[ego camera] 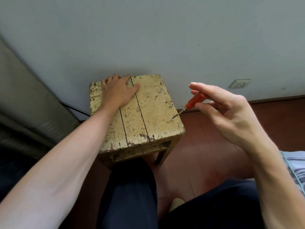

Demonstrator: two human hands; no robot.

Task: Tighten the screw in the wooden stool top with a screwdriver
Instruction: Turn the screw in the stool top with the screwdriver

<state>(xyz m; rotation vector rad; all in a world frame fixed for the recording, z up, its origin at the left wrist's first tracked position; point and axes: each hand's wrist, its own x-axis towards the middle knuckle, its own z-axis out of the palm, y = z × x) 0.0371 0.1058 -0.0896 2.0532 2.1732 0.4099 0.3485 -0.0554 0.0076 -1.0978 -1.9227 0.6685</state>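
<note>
The right hand (231, 113) pinches the red handle of the screwdriver (195, 100) lightly between fingertips and thumb, its other fingers spread loose. The left hand (115, 90) lies flat with straight fingers on the far left part of the stool top (148, 116), pressing it down. The screwdriver leans at a low slant from the right, its tip at the screw (171, 120), which sits close to the right edge of the stool top, toward the near right corner. That slant is the main worry: with the shaft so far off upright and only a fingertip hold on the handle, the tip may climb out of the screw head when turned. It could then chew the slot, skid across the flaking paint or slip off the right edge. So light a pinch also gives little downward push, so the screw may barely turn. The screw stands near the edge of an old plank, so hard driving might split the wood there. Along the same edge, farther off, stand another screw (170, 106) and a third screw (160, 90), both seemingly raised. Whether the tip truly sits in the slot is too small to tell, as is how far the screw stands proud. The thumb's hold is partly hidden behind the fingers, the left fingertips are lost at the far edge, and the stool's far legs are out of sight.
</note>
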